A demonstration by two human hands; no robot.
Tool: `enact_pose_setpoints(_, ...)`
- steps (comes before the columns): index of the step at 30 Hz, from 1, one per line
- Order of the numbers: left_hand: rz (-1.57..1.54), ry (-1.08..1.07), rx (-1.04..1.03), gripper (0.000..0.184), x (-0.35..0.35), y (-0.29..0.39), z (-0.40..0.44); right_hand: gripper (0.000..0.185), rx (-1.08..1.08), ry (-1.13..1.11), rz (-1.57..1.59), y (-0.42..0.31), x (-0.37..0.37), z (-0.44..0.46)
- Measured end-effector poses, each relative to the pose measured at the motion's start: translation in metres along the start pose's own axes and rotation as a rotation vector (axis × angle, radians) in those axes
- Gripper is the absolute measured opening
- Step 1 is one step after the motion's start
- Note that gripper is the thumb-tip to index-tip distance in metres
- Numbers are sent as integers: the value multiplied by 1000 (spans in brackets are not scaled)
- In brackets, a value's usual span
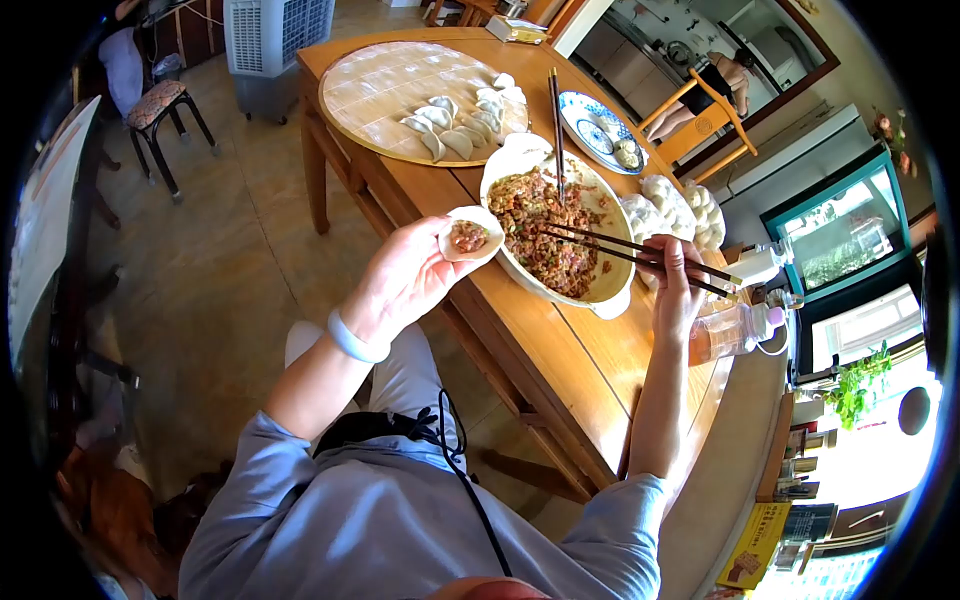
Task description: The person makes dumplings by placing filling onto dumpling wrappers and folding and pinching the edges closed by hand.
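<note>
On the fingers of my left hand (405, 270) rests a round dumpling wrapper (449, 240) with a lump of meat filling (468, 236) in its middle. My right hand (675, 285) grips a pair of dark chopsticks (625, 251), their tips in the minced filling (540, 235). That filling lies in a white oval bowl (606, 310) with handles, close by the wrapper. A second pair of chopsticks (556, 120) leans in the bowl's far side. Folded dumplings (455, 125) sit in rows on a round floured board (370, 90) beyond the bowl.
Behind the bowl is a blue-patterned plate (577, 110) with a few pieces on it. Plastic bags of white rounds (665, 205) and a bottle of amber liquid (718, 335) stand at the right. A stool (160, 105) and an air cooler (275, 40) are on the floor; another person (715, 85) is in the doorway.
</note>
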State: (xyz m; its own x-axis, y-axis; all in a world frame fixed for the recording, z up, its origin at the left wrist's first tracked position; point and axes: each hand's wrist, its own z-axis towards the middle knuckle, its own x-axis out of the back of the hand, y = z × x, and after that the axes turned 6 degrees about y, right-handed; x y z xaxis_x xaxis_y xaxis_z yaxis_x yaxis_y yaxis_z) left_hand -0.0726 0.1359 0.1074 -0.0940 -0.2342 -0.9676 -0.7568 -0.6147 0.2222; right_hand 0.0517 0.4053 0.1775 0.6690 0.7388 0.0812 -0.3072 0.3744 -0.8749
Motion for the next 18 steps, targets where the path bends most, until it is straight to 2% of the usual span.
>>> enact_pose_setpoints(6,37,9,-30,26,12,2,3,26,59,-165,-142,10,-12,-7)
enact_pose_setpoints(9,32,2,-9,26,13,4,4,25,146,-135,-201,21,-16,-6)
enact_pose_setpoints(12,28,11,-40,26,9,4,2,26,121,-39,-179,24,-16,-3)
enact_pose_setpoints(13,32,10,-39,26,8,5,1,26,82,-9,-39,18,-21,-5)
enact_pose_setpoints(18,28,13,-37,26,2,3,1,29,-31,145,157,19,-9,1)
